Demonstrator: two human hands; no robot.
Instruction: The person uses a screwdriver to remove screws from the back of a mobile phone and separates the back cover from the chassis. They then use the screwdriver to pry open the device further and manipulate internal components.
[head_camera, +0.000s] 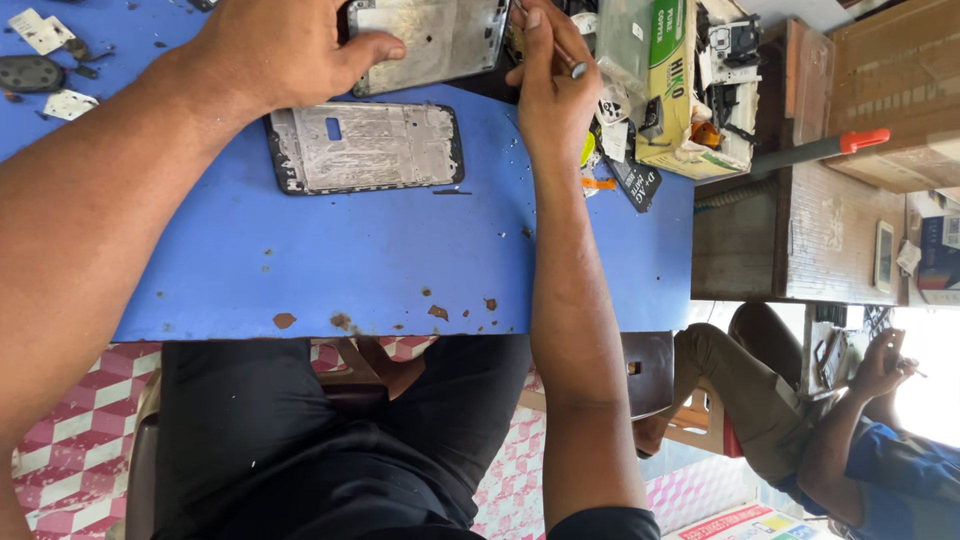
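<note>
My left hand gripped the edge of the opened phone body, thumb pressed on its metal back. My right hand pinched a thin metal tool tight between its fingers, tip at the phone's far side. Just below my left fingers, a bare phone frame lay flat on the blue table.

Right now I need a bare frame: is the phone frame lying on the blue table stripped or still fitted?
Stripped: the phone frame shows bare metal with open cutouts.

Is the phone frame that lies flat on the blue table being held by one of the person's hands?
No, the phone frame lies free on the blue table; the left hand grips another metal panel above it.
</note>
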